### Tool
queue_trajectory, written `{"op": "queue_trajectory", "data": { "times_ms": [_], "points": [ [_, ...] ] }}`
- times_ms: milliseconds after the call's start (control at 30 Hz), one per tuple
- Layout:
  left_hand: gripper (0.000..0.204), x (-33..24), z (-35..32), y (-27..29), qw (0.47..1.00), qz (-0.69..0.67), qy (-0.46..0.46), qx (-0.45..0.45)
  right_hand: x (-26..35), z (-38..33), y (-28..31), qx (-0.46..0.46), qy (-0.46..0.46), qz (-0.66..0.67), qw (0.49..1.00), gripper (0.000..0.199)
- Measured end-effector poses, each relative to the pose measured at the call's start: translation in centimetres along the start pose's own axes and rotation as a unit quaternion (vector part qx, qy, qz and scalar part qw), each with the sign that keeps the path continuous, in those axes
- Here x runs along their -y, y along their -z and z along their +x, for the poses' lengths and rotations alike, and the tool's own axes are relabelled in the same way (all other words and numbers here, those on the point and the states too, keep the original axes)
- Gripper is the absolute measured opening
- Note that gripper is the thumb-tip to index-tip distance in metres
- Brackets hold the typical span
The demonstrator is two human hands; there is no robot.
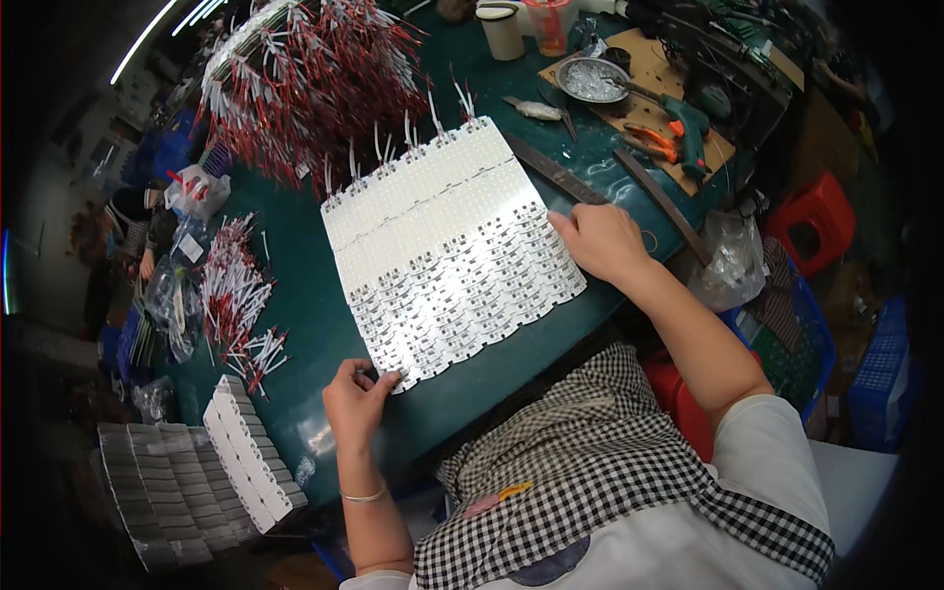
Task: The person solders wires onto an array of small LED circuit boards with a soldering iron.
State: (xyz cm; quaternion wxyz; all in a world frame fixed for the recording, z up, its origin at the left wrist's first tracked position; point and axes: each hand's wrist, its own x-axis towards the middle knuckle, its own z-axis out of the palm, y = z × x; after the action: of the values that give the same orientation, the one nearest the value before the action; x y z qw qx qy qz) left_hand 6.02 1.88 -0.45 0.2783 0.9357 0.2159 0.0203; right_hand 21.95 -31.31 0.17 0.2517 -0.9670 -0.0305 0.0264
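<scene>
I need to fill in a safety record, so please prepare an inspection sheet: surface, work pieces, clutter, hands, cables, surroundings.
Surface: green tabletop, shiny in places.
Work pieces: white panel, short wires at its far edge.
Clutter: green tool, orange-handled pliers, metal bowl, upper right.
Hands: left hand touches the panel's near-left corner; right hand, its right edge.
Cables: red-and-white wire bundle beyond the panel.
Surroundings: red stool at right.
</scene>
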Motion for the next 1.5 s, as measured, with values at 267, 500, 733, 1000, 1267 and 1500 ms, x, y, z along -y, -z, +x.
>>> {"op": "queue_trajectory", "data": {
  "times_ms": [267,500,733,1000,1267,1500],
  "points": [
    [0.029,2.9,0.8,-0.7,0.992,-0.121,0.002,0.027,-1.0,0.5,0.4,0.155,-0.074,0.181,0.968,0.056],
    [0.054,3.0,2.7,-0.3,0.823,-0.544,0.093,0.133,-0.8,2.2,0.0,0.225,-0.097,0.298,0.923,0.067],
    [0.060,1.1,1.6,-0.7,0.847,-0.519,0.022,0.114,1.1,2.2,-1.7,-0.035,0.021,0.115,0.992,0.059],
    [0.063,2.0,4.2,-1.4,0.946,-0.308,-0.012,0.097,1.0,3.9,-4.6,-0.119,0.073,0.023,0.990,0.051],
    [0.058,-0.3,3.9,-0.2,0.994,0.070,-0.087,0.010,2.0,3.2,-3.8,-0.112,0.099,-0.084,0.985,0.048],
    [0.080,0.0,2.9,0.2,0.998,-0.026,-0.047,0.043,2.4,2.7,-3.0,-0.099,0.104,-0.134,0.981,0.048]
  ]
}}
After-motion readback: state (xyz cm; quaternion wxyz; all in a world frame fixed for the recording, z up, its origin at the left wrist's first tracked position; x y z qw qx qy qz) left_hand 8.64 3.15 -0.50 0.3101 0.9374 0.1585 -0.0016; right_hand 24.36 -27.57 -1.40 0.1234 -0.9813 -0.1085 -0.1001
